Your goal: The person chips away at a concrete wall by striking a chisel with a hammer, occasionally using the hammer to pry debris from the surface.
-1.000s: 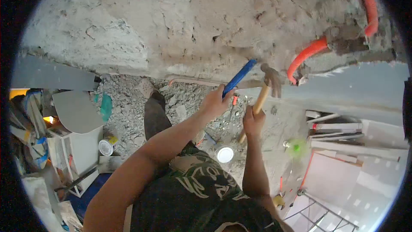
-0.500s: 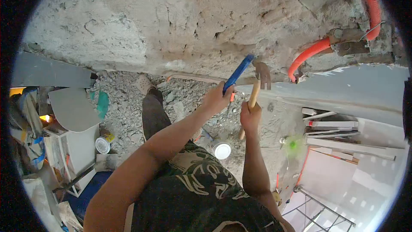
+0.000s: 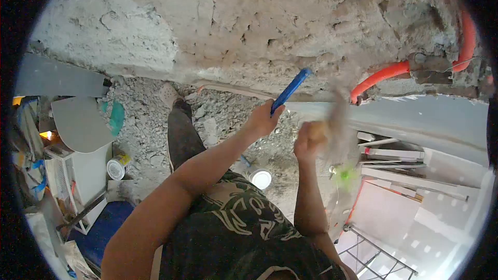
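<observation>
My left hand (image 3: 264, 120) is closed round the lower part of a blue chisel (image 3: 291, 91). The chisel slants up and right, its far end at the rough, chipped wall (image 3: 233, 31). To its right, my right hand (image 3: 307, 145) grips a wooden-handled hammer (image 3: 338, 111). Motion smears the hammer, and its head stands apart from the chisel, to the right of it.
An orange conduit (image 3: 381, 79) runs along the wall at right. Rubble (image 3: 150, 119) covers the floor round my foot. A white-lidded bucket (image 3: 260, 179) stands near my body. White boards (image 3: 415, 176) lie at right, a blue item (image 3: 106, 233) at lower left.
The hammer has swung away from the chisel's end, to the right and down. The left hand still holds the chisel in nearly the same place. The view has shifted slightly.
</observation>
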{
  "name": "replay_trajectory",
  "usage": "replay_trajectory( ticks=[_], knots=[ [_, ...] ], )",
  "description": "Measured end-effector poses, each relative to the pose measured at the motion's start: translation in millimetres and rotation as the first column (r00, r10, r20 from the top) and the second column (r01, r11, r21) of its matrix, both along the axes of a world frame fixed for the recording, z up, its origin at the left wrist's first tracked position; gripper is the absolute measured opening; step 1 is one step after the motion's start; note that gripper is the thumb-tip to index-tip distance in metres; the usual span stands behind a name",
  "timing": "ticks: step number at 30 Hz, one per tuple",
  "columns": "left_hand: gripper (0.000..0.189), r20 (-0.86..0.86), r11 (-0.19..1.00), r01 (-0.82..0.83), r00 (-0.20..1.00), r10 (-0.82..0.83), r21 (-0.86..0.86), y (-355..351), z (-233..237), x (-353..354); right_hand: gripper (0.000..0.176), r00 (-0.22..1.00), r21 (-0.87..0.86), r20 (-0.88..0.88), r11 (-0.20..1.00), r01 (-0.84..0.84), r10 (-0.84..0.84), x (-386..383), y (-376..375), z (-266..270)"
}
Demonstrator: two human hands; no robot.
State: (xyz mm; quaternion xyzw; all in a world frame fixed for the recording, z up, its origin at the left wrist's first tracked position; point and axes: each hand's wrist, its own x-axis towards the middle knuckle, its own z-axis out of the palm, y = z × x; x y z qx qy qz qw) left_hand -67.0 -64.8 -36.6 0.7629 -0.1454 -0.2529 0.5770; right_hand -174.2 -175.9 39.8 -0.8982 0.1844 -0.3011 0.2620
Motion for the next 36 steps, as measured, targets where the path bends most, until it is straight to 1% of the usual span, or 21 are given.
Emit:
replay_trajectory(
  ticks=[1,3,4,6,8,12,13,15,17,20,23,24,25,26,28,29,31,32,34,35,36],
  knots=[
    [0.047,-0.029,0.999,0.032,0.999,-0.031,0.040,-2,-8,1,0.021,0.929,0.230,-0.370,0.968,0.097,-0.005,2,-15,-16],
    [0.048,-0.051,0.995,0.061,0.997,-0.057,0.077,-2,-35,-5,0.024,0.854,0.022,-0.495,0.981,0.195,-0.159,-14,-29,-67],
    [0.049,-0.005,0.979,0.123,0.992,-0.124,0.162,5,-57,-12,0.024,0.864,0.021,-0.483,0.985,0.173,-0.141,-24,-26,-74],
    [0.051,0.023,0.955,0.156,0.986,-0.167,0.252,19,-75,-7,0.027,0.882,0.323,-0.467,0.916,0.240,-0.066,-57,-18,-83],
    [0.053,-0.086,0.901,0.270,0.963,-0.256,0.340,33,-79,-24,0.026,0.883,0.382,-0.462,0.879,0.286,-0.086,-56,4,-43],
    [0.058,-0.016,0.848,0.348,0.928,-0.372,0.399,37,-74,-42,0.026,0.885,0.365,-0.458,0.889,0.276,-0.087,-39,18,-5],
    [0.053,-0.044,0.849,0.345,0.932,-0.359,0.401,37,-69,-45,0.027,0.938,0.419,-0.342,0.884,0.205,-0.055,-40,17,-20],
    [0.049,-0.066,0.840,0.351,0.932,-0.357,0.413,38,-57,-48,0.028,0.943,0.496,-0.325,0.835,0.237,-0.074,-45,21,-17],
    [0.036,0.176,0.986,0.137,0.973,-0.152,0.098,37,-41,-50,0.029,0.964,0.589,-0.251,0.776,0.227,-0.091,-55,22,-22],
    [0.027,0.326,0.993,0.121,0.938,-0.112,-0.005,28,-8,-32,0.029,0.988,0.616,-0.085,0.772,0.155,-0.130,-67,20,-15],
    [0.028,0.287,0.982,0.132,0.954,-0.088,-0.135,13,13,-16,0.030,0.984,0.665,-0.023,0.732,0.147,-0.176,-72,12,-1],
    [0.028,0.290,0.981,0.137,0.952,-0.093,-0.136,10,20,-11,0.030,0.979,0.712,-0.033,0.682,0.165,-0.202,-71,9,9],
    [0.029,0.288,0.992,0.115,0.953,-0.098,-0.043,7,27,-7,0.028,0.987,0.562,-0.057,0.813,0.154,-0.148,-77,-1,6],
    [0.030,0.285,0.995,0.091,0.953,-0.102,0.050,4,31,-5,0.028,0.987,0.561,-0.054,0.813,0.156,-0.151,-78,-3,10],
    [0.031,0.271,0.993,0.090,0.957,-0.107,0.075,-1,28,-2,0.022,0.989,0.771,0.010,0.631,0.087,-0.148,-76,-1,32],
    [0.032,0.254,0.991,0.084,0.961,-0.108,0.104,-2,26,-2,0.022,0.989,0.770,0.010,0.633,0.085,-0.146,-75,1,45],
    [0.033,0.267,0.993,0.056,0.960,-0.082,0.102,-3,30,-4,0.019,0.966,0.732,0.199,0.680,-0.035,-0.166,-72,6,69],
    [0.034,0.279,0.994,0.037,0.958,-0.064,0.101,-4,33,-7,0.019,0.967,0.735,0.195,0.677,-0.033,-0.165,-69,8,75],
    [0.034,0.263,0.996,0.029,0.963,-0.049,0.082,-8,38,-9,0.018,0.830,0.519,0.552,0.813,-0.265,-0.082,-59,5,80],
    [0.034,0.253,0.998,0.020,0.967,-0.034,0.059,-10,41,-10,0.017,0.770,0.491,0.635,0.741,-0.458,0.055,-65,-14,70],
    [0.034,0.252,0.998,0.019,0.967,-0.034,0.060,-11,46,-12,0.017,0.771,0.493,0.635,0.739,-0.459,0.055,-65,-23,55]
  ],
)
